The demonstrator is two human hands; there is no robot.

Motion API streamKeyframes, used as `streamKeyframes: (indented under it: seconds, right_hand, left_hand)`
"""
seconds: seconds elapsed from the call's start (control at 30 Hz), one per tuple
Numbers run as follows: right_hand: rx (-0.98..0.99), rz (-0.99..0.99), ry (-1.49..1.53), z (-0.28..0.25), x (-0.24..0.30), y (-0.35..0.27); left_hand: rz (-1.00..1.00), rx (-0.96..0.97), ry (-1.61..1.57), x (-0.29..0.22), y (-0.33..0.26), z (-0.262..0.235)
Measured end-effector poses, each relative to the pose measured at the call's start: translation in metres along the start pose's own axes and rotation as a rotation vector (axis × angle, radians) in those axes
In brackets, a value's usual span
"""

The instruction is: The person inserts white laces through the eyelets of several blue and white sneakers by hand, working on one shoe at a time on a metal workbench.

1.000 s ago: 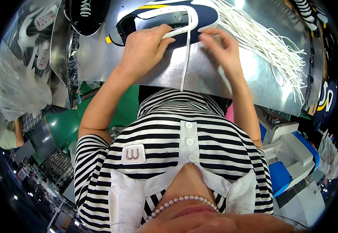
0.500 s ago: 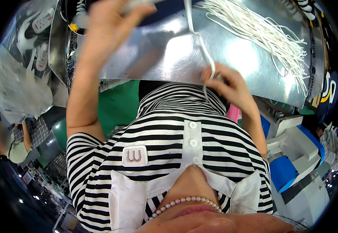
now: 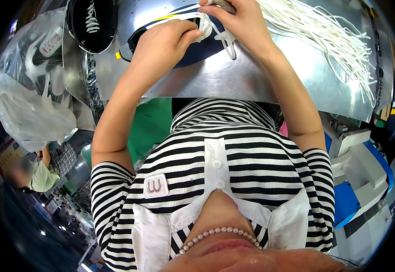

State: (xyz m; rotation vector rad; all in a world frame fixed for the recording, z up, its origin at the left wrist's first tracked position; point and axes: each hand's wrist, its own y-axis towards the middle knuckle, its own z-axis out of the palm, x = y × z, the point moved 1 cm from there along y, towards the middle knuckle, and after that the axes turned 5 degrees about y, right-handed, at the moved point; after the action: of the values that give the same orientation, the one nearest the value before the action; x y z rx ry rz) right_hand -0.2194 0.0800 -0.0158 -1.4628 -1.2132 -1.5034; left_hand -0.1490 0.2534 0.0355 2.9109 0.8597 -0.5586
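Note:
A navy shoe (image 3: 197,55) with white and yellow trim lies on the metal table (image 3: 215,81) in front of me. Over its upper, my left hand (image 3: 163,43) is closed, thumb and fingers pinching at the white lacing (image 3: 205,28). My right hand (image 3: 246,25) is at the shoe's far right side, its fingers curled around a short greyish stick-like tool (image 3: 222,4), partly cut off by the frame's top edge. Below the right hand, a loop of white shoelace (image 3: 228,44) hangs over the shoe's edge onto the table.
A bundle of loose white shoelaces (image 3: 324,38) spreads over the table's right side. A black shoe (image 3: 91,25) with white lacing is at the left. Beyond the table's left edge hang clear plastic bags (image 3: 29,99); another person (image 3: 43,170) is farther back. A grey and blue machine (image 3: 351,177) stands at right.
My right hand has risen from the table's near edge to the shoe, with the lace. My left hand has come down onto the shoe, which now lies more fully in view.

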Motion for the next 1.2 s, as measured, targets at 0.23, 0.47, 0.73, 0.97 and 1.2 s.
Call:
streamKeyframes:
  seconds: [0.23, 0.47, 0.73, 0.97, 1.2]
  right_hand:
    - [-0.110, 0.158, 0.113, 0.005, 0.001, -0.009]
    - [-0.008, 0.152, 0.004, 0.010, -0.021, -0.059]
    - [0.045, 0.176, -0.090, 0.011, -0.020, -0.055]
    - [0.061, 0.261, -0.186, 0.015, -0.018, -0.042]
    - [-0.021, 0.307, -0.441, 0.042, -0.004, -0.045]
  left_hand:
    - [-0.158, 0.056, -0.014, 0.018, 0.017, 0.027]
    - [-0.182, 0.022, -0.055, 0.020, 0.020, 0.031]
    - [-0.178, 0.075, -0.087, 0.019, 0.021, 0.028]
    - [0.114, 0.017, -0.139, 0.016, 0.001, 0.025]
    - [0.188, -0.112, -0.072, 0.009, -0.013, 0.033]
